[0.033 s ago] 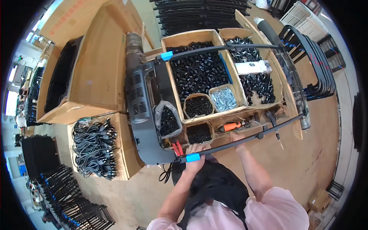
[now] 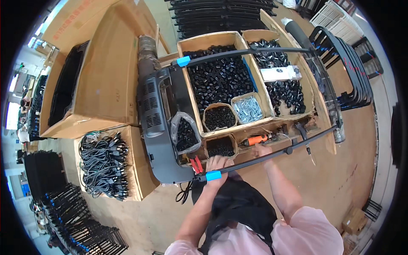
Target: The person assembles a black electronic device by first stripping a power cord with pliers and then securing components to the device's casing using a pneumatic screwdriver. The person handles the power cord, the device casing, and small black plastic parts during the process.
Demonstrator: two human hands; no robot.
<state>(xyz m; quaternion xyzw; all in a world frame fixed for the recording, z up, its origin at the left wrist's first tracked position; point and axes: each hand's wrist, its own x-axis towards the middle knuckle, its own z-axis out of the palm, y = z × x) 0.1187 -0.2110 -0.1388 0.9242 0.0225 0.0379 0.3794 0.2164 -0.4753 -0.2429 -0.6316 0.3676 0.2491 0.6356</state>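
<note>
My left hand (image 2: 217, 164) passes under the near black tube (image 2: 250, 162) of a frame, beside a blue tape wrap (image 2: 213, 175). Its fingers lie stretched out at the near edge of a small box of black screws (image 2: 220, 146). On the far side of the same tube, my right hand (image 2: 262, 150) has its fingers loosely apart, close to an orange power screwdriver (image 2: 256, 140). Nothing shows in either hand, though the undersides are hidden. Red-handled pliers (image 2: 196, 165) stand left of my left hand. A grey plastic housing (image 2: 155, 123) forms the frame's left end.
Wooden trays hold black plastic parts (image 2: 221, 78), silver screws (image 2: 247, 109) and a white box (image 2: 276, 74). A bag of black parts (image 2: 186, 135) sits nearer. Left stands a carton of coiled cables (image 2: 104, 165). Black frames (image 2: 355, 72) are stacked at right.
My right hand has shifted slightly away from me, closer to the screwdriver, and more of its fingers show. My left fingers have moved a little farther forward at the small box.
</note>
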